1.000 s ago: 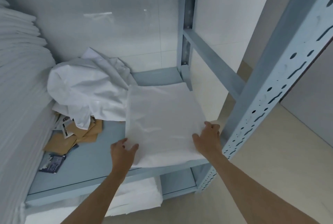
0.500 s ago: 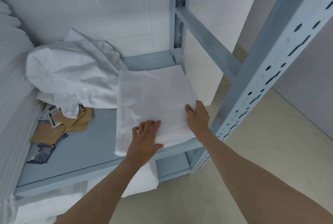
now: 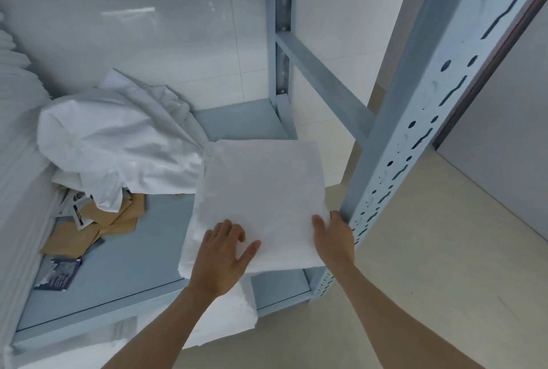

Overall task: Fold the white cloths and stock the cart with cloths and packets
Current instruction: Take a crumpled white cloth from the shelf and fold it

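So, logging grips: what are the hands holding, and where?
Both the left hand and right hand rest on the folded white cloth at its near edge.

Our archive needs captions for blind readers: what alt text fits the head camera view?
Two bare hands, left hand and right hand, rest flat on a folded white cloth on a blue-grey shelf. Crumpled white cloth and brown packets lie to the left.
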Available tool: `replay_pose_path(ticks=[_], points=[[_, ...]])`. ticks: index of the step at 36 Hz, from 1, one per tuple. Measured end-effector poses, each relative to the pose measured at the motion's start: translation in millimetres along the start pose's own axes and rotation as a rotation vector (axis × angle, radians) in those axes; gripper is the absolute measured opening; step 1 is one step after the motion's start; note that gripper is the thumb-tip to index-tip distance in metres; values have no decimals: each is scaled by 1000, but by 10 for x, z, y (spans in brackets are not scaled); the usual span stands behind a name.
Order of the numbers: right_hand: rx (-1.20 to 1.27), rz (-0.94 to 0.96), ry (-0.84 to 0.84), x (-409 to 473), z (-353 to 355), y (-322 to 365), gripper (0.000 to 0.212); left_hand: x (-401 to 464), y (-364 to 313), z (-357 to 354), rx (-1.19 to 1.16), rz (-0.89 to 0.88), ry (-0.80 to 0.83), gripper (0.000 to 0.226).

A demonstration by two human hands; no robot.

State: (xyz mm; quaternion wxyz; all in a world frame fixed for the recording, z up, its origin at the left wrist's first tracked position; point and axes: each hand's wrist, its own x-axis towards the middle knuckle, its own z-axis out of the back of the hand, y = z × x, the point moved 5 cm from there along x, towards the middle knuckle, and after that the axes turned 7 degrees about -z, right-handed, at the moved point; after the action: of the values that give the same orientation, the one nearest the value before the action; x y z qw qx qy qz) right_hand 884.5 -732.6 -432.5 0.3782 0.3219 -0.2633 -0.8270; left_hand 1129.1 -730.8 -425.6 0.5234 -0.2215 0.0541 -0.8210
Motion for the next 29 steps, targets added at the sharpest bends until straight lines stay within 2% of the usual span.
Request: replay_pose_path(ticks=[2, 4, 5, 7, 9, 13, 15, 18, 21, 23, 26, 29], points=[[-19, -32, 38, 23, 2, 39, 38, 40, 214, 106, -21, 318, -122, 40], [-51, -30, 61, 46, -11, 94, 45, 9, 434, 90, -55, 663, -63, 61], [-64, -18, 65, 64, -17, 131, 50, -19, 519, 67, -112, 781, -19, 74], [-94, -6, 72, 117, -29, 213, 54, -67, 641, 17, -226, 910, 10, 87], [-127, -39, 78, 171, -38, 266, 55, -90, 718, -17, -238, 934, 15, 83], [-240, -89, 72, 254, -83, 318, 53, -129, 757, -24, -204, 1001, 84, 60], [-281, -100, 58, 284, -105, 343, 51, -124, 753, -16, -202, 974, 107, 52], [-181, -11, -9, 309, -122, 390, 42, -84, 662, 67, -296, 820, -104, 29], [-88, 192, -136, 256, -119, 395, 36, -168, 495, 166, -409, 709, -403, 35], [-98, 266, -164, 233, -141, 349, 35, -299, 422, 123, -420, 727, -488, 38], [-161, 219, -104, 285, -207, 236, 37, -508, 381, -80, -483, 843, -490, 38], [-182, 99, -70, 385, -213, 215, 42, -523, 395, -112, -456, 915, -372, 40]])
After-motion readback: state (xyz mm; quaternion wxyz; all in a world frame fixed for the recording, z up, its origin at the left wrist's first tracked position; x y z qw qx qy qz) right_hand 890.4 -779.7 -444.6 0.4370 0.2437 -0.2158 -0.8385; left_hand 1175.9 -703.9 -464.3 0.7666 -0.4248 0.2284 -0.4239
